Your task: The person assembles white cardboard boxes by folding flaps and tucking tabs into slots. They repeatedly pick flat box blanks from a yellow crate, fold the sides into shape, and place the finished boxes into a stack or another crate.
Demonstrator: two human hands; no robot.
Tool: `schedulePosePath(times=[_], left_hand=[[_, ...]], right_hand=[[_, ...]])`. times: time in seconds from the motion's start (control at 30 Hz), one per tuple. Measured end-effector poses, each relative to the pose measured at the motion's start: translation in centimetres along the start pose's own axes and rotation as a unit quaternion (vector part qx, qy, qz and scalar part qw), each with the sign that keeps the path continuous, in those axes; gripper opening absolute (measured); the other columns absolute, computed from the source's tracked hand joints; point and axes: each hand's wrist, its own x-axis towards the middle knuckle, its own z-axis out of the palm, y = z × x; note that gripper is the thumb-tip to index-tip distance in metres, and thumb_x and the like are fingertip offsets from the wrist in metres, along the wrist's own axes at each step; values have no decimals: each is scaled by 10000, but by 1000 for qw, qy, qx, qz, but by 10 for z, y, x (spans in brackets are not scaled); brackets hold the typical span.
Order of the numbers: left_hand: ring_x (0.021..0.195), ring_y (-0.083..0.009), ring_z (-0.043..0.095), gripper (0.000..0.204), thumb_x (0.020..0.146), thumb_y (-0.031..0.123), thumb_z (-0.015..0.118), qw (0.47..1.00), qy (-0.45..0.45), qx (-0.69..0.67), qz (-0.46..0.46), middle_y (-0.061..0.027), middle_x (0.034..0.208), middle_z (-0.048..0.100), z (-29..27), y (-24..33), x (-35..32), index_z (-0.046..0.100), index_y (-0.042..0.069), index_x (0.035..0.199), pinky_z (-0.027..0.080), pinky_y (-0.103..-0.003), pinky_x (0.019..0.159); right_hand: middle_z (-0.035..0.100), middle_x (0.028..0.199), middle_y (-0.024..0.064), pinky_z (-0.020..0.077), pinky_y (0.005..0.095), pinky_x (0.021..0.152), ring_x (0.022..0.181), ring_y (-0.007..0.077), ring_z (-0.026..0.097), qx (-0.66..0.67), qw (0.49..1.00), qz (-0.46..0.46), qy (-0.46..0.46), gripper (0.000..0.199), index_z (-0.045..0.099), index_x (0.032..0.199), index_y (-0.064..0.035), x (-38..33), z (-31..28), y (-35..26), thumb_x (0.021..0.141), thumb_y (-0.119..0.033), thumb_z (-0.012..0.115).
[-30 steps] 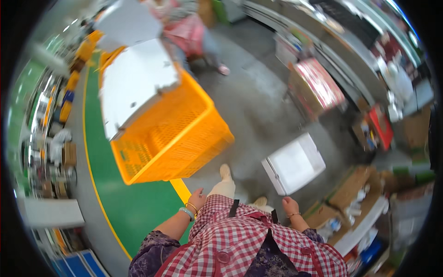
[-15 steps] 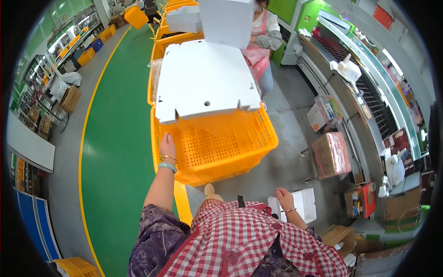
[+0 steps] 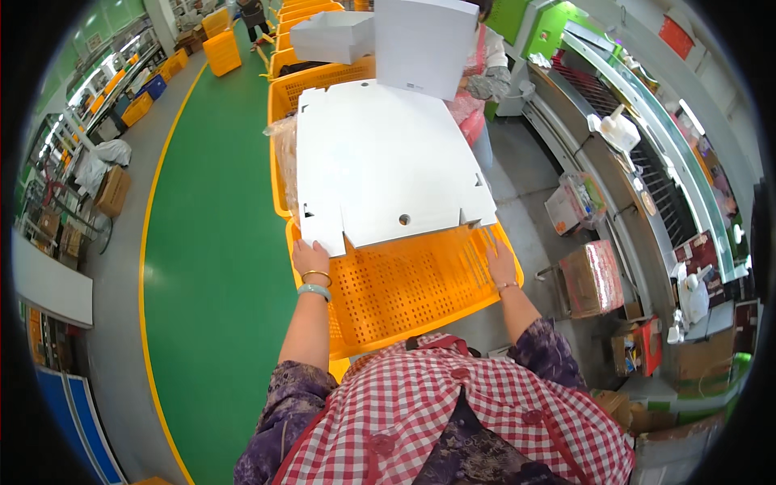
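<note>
A large flat white cardboard blank [image 3: 396, 162] with notched edges and a round hole lies across the orange crates, its near edge over the nearest perforated orange crate [image 3: 380, 311]. At the blank's near left corner, my left hand [image 3: 311, 259] is closed on the cardboard edge, its fingertips partly hidden. My right hand [image 3: 502, 265] is over the crate's right side, close below the blank's near right corner. Its fingers are stretched forward and slightly apart. Whether they touch the cardboard or the rim is hard to make out.
A white box [image 3: 331, 37] and an upright white panel [image 3: 424, 48] stand beyond the blank. A person in a pink apron [image 3: 473, 113] is behind them. At right runs a conveyor bench [image 3: 606, 162], with a taped carton [image 3: 592, 279] beside it. Green floor [image 3: 218, 242] lies left.
My right hand has come up from beside my apron to the crate's right side. My left hand has moved onto the blank's corner. The blank and crate now appear farther right and nearer.
</note>
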Motion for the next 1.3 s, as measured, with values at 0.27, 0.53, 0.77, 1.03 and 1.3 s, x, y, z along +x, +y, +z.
schedulePosePath(times=[0.27, 0.53, 0.77, 1.03, 1.3], left_hand=[[1198, -381, 412, 547, 831, 261, 569, 995, -49, 88, 15, -245, 1331, 411, -24, 21, -4, 446, -106, 1217, 335, -432, 1014], [1269, -372, 331, 621, 838, 269, 566, 986, -62, 158, -3, -216, 1395, 341, -34, 49, -23, 376, -112, 1290, 280, -431, 1056], [1271, -382, 327, 572, 826, 268, 569, 982, -23, 185, 20, -224, 1401, 325, -28, 49, -29, 425, -97, 1242, 281, -441, 1056], [1217, -376, 402, 429, 780, 304, 612, 997, 37, 65, -22, -250, 1267, 470, -41, 43, -12, 593, -60, 1006, 320, -442, 1028], [1152, -366, 475, 430, 773, 347, 633, 994, 50, -65, -71, -250, 1231, 499, -56, 28, 12, 642, -30, 979, 361, -436, 999]], right_hand=[[448, 1300, 244, 305, 428, 1045, 1250, 364, 368, -45, 997, 51, 47, 598, 441, 1263, 44, 84, 20, -10, 867, -396, 519], [535, 1149, 276, 410, 463, 928, 1092, 420, 494, -1, 991, 129, 32, 528, 499, 1185, 45, 127, 8, -14, 855, -367, 522], [575, 1067, 262, 444, 463, 877, 1010, 413, 543, -3, 989, 147, 5, 424, 595, 1105, -10, 145, -8, -3, 848, -338, 520], [621, 959, 154, 471, 410, 781, 887, 324, 592, 106, 984, 131, 59, 340, 610, 1013, -36, 148, -32, -9, 790, -293, 613], [658, 806, 107, 485, 337, 664, 722, 219, 626, 158, 974, 143, 78, 308, 608, 925, -25, 163, -25, -5, 739, -259, 682]])
